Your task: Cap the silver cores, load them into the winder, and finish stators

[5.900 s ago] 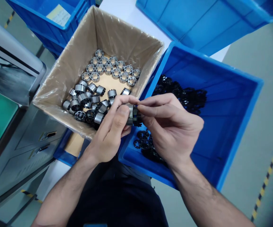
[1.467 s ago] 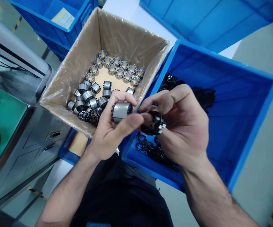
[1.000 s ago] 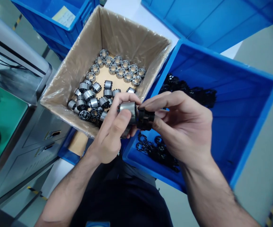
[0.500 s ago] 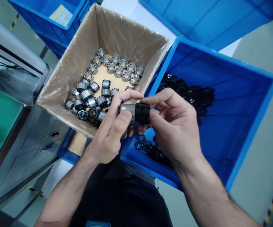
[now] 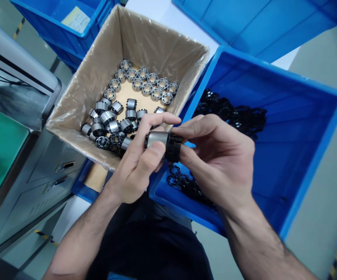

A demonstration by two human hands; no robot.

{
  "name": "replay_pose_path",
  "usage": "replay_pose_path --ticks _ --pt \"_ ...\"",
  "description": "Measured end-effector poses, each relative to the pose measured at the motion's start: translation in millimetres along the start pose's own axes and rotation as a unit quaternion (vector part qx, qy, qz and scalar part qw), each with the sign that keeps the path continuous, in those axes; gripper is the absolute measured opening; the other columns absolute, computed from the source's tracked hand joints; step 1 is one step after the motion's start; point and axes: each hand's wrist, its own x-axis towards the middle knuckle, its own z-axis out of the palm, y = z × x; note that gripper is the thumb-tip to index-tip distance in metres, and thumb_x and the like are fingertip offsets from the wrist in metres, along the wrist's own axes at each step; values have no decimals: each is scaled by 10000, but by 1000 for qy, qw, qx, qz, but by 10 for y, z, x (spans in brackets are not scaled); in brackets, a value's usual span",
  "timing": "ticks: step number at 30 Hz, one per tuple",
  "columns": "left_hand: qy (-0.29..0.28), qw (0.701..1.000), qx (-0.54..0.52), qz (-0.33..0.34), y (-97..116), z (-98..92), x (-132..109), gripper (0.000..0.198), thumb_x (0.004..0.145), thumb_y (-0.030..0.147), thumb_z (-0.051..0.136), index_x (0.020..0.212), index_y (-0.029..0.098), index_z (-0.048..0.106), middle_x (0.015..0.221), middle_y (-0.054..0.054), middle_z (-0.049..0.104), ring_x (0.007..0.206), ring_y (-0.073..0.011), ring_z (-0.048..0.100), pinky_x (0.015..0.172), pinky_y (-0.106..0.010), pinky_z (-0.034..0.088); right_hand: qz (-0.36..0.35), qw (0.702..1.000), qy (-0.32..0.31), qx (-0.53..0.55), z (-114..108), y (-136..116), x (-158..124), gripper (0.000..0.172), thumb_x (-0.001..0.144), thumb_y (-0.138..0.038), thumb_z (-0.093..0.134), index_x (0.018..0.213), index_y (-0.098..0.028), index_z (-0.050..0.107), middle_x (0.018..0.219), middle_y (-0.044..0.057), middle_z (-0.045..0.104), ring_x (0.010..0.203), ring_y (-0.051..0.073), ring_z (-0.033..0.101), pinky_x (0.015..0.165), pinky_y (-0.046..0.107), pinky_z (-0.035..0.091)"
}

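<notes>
Pinching black rings (image 5: 173, 152), right hand (image 5: 222, 155) has closed the gap to the metal sleeve (image 5: 158, 137) left hand (image 5: 137, 167) grips; seating looks unfinished.

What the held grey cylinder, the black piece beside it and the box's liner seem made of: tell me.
Held grey cylinder: likely steel or another metal, satin-smooth, with soft highlights. Black piece: probably plastic, dark with a low sheen; coated metal possible. Liner: apparently clear plastic film, glossy, wrinkled, with glints.

Single view from my head, looking forward and down, close above my left hand (image 5: 135, 169) and right hand (image 5: 226, 163), taking in box (image 5: 156, 42) and bin (image 5: 285, 144)
</notes>
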Motion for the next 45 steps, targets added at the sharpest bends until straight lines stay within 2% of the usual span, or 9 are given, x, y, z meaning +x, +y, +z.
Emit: replay_pose_path --ticks 7,10,13,16,19,22,26,31,45 --pt "3 994 -104 -45 17 -27 101 423 1209 665 687 1420 299 714 926 6 754 534 -111 591 469 -260 428 138 985 -22 105 -80 -10 104 429 906 -534 1104 917 -254 779 844 -25 830 566 122 736 460 206 629" --pt "73 991 110 0 204 -208 181 270 1154 543 749 1193 280 705 927 21 731 551 -108 553 532 -293 443 124 983 22 134 -77 -8 129 443 899 -395 1112 958 -260 694 982 -37 884 475 63 644 396 169 562" --pt "39 870 491 -26 481 -501 216 202 1015 398 866 1096 283 722 895 11 717 731 -189 635 720 -368 487 95 986 3 138 -70 -19 111 404 952 -201 1023 986 -274 627 987 -73 870 412 36 579 377 152 535" --pt "24 781 621 -57 648 -748 217 446 935 456 969 1307 339 752 1129 -27 773 891 -259 685 829 -435 506 88 986 -41 139 -64 -33 70 332 967 -195 987 990 -259 662 1069 -50 837 604 87 783 524 182 676" --pt "99 895 435 11 595 -793 222 668 934 415 971 1518 364 650 1255 -49 667 855 -187 612 781 -401 548 86 983 -79 140 -54 -24 43 240 1032 -331 967 1062 -258 740 1111 -11 822 763 149 875 634 235 743" --pt "114 987 108 36 416 -599 263 538 850 231 920 1302 308 640 1180 -31 621 887 -152 645 689 -291 581 58 990 -80 104 -37 9 49 285 1024 -432 1008 1081 -276 777 1094 -3 847 728 142 844 656 257 738" --pt "129 986 -63 -89 223 -211 315 327 1044 456 816 1258 283 640 970 1 690 642 -122 615 461 -232 443 56 994 -62 68 -39 57 72 536 830 -380 1170 1223 -320 811 957 -34 874 883 202 894 782 301 762" --pt "119 987 -57 -92 66 12 243 682 1193 893 449 1061 263 675 608 37 476 435 -131 394 423 -285 303 48 997 -42 37 -73 116 54 548 773 -360 1200 1235 -322 909 997 -23 926 919 238 920 938 397 798" --pt "53 998 17 -41 -65 -89 69 458 1259 695 490 1431 321 690 1085 -39 683 718 -177 491 565 -307 415 -1 999 -19 -44 -9 133 17 423 798 -327 1183 1158 -321 960 959 -11 909 877 226 865 927 416 764"
